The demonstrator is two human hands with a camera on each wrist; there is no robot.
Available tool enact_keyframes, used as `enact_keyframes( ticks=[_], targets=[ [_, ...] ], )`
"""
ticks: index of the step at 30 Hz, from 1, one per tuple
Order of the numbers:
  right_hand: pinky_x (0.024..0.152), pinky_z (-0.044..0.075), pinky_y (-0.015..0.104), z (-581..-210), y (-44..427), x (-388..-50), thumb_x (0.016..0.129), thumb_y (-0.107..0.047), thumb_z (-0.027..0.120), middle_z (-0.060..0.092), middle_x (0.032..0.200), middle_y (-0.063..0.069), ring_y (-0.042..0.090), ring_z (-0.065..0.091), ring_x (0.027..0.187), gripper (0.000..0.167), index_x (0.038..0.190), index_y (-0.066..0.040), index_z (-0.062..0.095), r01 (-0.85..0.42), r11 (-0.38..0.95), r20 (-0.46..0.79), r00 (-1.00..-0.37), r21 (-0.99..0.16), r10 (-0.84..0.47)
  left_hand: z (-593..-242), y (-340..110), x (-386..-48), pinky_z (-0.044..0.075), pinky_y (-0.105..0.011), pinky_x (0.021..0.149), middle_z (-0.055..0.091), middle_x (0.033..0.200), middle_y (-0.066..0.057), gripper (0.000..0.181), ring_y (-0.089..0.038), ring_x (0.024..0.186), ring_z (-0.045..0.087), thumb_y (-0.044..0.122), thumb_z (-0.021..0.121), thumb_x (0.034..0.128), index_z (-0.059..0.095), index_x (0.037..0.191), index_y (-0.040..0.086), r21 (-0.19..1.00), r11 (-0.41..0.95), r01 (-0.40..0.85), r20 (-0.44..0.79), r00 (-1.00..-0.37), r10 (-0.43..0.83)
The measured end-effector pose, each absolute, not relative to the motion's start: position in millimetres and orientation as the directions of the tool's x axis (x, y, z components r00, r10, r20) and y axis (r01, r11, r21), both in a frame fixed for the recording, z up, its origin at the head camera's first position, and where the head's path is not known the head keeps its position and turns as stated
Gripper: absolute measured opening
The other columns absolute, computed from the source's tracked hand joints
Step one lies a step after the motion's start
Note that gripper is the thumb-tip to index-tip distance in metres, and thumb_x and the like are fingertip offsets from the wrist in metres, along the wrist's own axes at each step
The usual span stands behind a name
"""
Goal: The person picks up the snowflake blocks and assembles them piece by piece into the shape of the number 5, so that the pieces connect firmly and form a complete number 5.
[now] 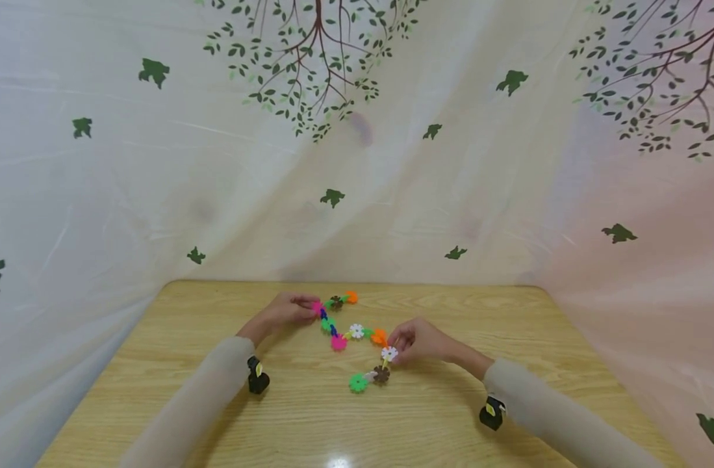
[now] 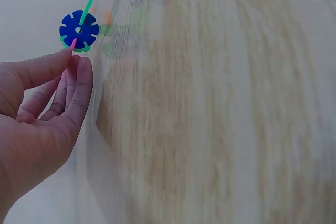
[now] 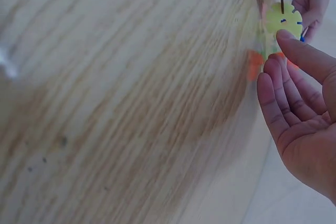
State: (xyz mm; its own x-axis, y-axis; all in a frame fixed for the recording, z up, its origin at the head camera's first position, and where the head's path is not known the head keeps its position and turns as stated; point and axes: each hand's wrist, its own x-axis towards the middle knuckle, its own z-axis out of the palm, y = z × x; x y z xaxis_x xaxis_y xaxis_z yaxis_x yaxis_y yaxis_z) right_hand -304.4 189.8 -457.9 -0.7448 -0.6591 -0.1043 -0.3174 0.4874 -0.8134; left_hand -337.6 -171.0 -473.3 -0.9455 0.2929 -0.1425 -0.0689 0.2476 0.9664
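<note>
A zigzag chain of slotted plastic flower discs (image 1: 357, 331), in pink, blue, green, white, orange, yellow and brown, lies between my hands. At its upper left bend, my left hand (image 1: 286, 311) pinches a pink disc (image 1: 317, 308) between thumb and fingers. In the left wrist view blue discs (image 2: 79, 31) extend beyond those fingertips. My right hand (image 1: 420, 341) pinches the chain around an orange disc (image 1: 379, 337) and a white disc (image 1: 389, 353); its fingers partly hide the joint. A yellow disc (image 3: 283, 20) stands just past the right thumb. One tail ends in a green disc (image 1: 358, 383), the other in orange.
Beneath everything is a light wood-grain table (image 1: 310, 416). Behind it hangs a pale curtain (image 1: 245, 214) printed with branches and leaves. Each sleeve carries a small black wrist device (image 1: 257, 377).
</note>
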Motion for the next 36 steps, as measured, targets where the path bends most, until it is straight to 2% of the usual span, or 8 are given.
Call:
enact_keyframes(
  ticks=[8, 18, 22, 36],
  targets=[
    [0.062, 0.053, 0.018, -462, 185, -297, 0.08, -0.006, 0.086, 0.069, 0.078, 0.0, 0.005, 0.061, 0.069, 0.024, 0.098, 0.0, 0.073, -0.338, 0.475, -0.064, -0.759, -0.813, -0.648, -473, -167, -345, 0.058, -0.031, 0.095, 0.067, 0.125, -0.023, 0.045, -0.016, 0.103, 0.068, 0.003, 0.068, 0.0937, 0.059, 0.137, -0.006, 0.949, 0.313, -0.019, -0.117, -0.948, 0.296],
    [0.06, 0.052, 0.018, -465, 181, -286, 0.08, -0.006, 0.086, 0.069, 0.077, 0.004, 0.004, 0.06, 0.068, 0.023, 0.096, 0.001, 0.071, -0.355, 0.453, -0.044, -0.746, -0.818, -0.664, -478, -159, -350, 0.059, -0.031, 0.094, 0.065, 0.124, -0.025, 0.044, -0.014, 0.099, 0.068, -0.002, 0.064, 0.0951, 0.056, 0.138, -0.01, 0.967, 0.253, -0.005, -0.09, -0.942, 0.323],
    [0.061, 0.052, 0.018, -464, 178, -284, 0.08, -0.009, 0.087, 0.068, 0.077, 0.002, 0.005, 0.06, 0.069, 0.023, 0.095, -0.002, 0.071, -0.368, 0.474, -0.05, -0.746, -0.799, -0.664, -480, -157, -354, 0.059, -0.032, 0.094, 0.066, 0.123, -0.024, 0.045, -0.014, 0.098, 0.068, -0.004, 0.065, 0.0933, 0.057, 0.137, -0.009, 0.97, 0.244, -0.003, -0.083, -0.944, 0.319],
    [0.063, 0.054, 0.019, -469, 172, -285, 0.079, -0.013, 0.088, 0.069, 0.077, 0.003, 0.005, 0.061, 0.067, 0.026, 0.094, -0.003, 0.07, -0.379, 0.458, -0.029, -0.744, -0.804, -0.667, -486, -159, -367, 0.057, -0.028, 0.095, 0.067, 0.129, -0.024, 0.049, -0.013, 0.104, 0.067, 0.001, 0.071, 0.0909, 0.057, 0.137, -0.008, 0.976, 0.216, 0.034, -0.043, -0.939, 0.34]
  ],
)
